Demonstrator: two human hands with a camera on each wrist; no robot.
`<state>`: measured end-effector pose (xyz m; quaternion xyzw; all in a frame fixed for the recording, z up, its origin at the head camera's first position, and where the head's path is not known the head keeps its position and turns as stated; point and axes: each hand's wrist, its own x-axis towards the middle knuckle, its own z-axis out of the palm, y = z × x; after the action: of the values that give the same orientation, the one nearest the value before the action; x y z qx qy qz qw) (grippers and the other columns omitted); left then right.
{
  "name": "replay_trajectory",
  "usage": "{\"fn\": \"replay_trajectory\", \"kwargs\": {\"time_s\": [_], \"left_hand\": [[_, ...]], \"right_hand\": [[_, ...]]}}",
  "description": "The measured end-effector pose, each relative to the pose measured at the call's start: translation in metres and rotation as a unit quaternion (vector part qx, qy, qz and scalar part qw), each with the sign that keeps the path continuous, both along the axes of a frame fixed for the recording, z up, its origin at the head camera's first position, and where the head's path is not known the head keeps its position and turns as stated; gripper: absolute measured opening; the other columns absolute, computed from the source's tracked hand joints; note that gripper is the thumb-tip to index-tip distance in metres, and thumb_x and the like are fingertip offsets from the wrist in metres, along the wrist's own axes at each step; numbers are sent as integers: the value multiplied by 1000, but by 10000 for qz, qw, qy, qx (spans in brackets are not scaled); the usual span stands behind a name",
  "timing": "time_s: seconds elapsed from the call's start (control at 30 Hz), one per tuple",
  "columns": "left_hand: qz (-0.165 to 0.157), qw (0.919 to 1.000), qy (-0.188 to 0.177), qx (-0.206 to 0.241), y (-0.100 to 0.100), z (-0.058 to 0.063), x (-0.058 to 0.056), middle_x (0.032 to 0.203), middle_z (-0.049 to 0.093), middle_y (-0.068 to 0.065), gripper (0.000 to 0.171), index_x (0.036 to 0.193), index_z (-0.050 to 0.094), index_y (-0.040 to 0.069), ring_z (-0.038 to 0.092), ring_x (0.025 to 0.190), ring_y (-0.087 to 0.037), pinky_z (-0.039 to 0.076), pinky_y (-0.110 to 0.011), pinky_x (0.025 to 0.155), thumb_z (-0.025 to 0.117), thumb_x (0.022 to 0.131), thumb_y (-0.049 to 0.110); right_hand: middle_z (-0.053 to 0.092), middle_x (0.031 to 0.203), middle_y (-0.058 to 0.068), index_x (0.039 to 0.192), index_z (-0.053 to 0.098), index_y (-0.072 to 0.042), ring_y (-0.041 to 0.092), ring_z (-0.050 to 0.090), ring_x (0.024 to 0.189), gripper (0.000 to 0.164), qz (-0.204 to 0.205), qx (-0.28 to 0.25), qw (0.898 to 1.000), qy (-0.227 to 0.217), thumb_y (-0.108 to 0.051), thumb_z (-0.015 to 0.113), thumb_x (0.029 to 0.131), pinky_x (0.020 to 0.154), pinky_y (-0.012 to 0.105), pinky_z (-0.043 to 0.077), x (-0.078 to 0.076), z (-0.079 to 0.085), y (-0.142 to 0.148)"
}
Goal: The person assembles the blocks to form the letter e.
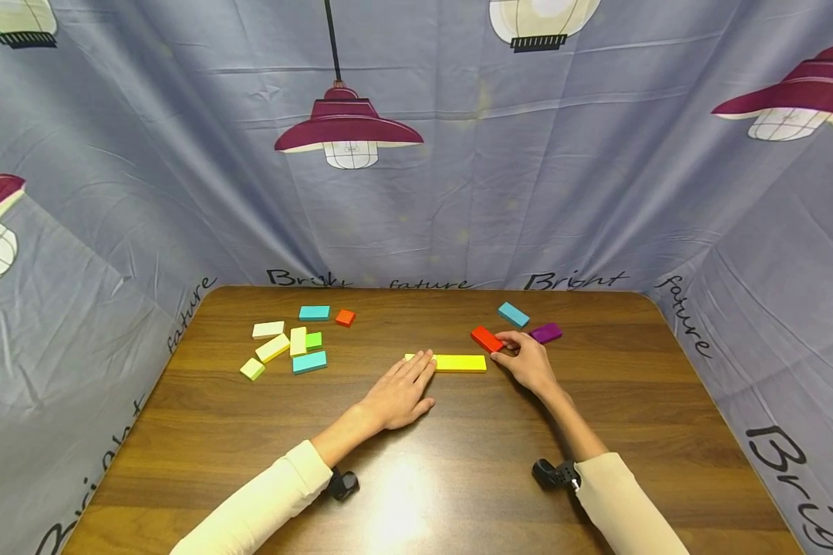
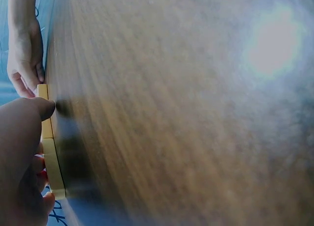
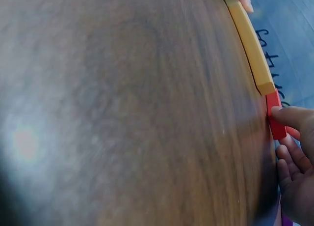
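Note:
My left hand [image 1: 399, 391] lies with straight fingers over the left part of a yellow row in the middle of the table. A bright yellow block [image 1: 461, 364] reaches out to its right. The left wrist view shows a paler yellow block [image 2: 54, 172] end to end with it, partly behind the fingers. My right hand [image 1: 527, 366] pinches a red block [image 1: 486, 339] between thumb and fingers, just beyond the yellow block's right end. In the right wrist view the thumb presses on the red block's side.
A blue block [image 1: 514, 314] and a purple block [image 1: 546, 333] lie near the right hand. At the left are several blocks, including a blue one [image 1: 315, 313], a small red one [image 1: 345, 317] and a green one [image 1: 314, 341]. A patterned curtain [image 1: 430, 216] borders the wooden table [image 1: 472, 462].

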<state>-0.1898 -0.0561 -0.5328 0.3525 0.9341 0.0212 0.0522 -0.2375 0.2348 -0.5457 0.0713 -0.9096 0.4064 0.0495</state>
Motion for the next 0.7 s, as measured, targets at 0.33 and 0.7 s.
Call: {"fn": "replay_trajectory", "kwargs": {"time_s": [0.33,0.7], "left_hand": [[-18,10000,32,5,0,-2,-1,164,15,-14,70,158,24,3,14,150,-24,14,-40,120,43,105,45],[-20,10000,81,-20,0,-2,-1,164,16,-14,70,158,23,3,14,150,-24,13,-39,120,44,105,45]], "right_hand": [[68,113,16,121,72,-3,31,62,99,39,354,95,9987,365,-10,82,84,84,46,51,-3,-4,1],[69,115,17,118,74,-3,35,64,107,32,478,155,9972,558,-8,78,86,91,51,49,-5,-9,2]]}}
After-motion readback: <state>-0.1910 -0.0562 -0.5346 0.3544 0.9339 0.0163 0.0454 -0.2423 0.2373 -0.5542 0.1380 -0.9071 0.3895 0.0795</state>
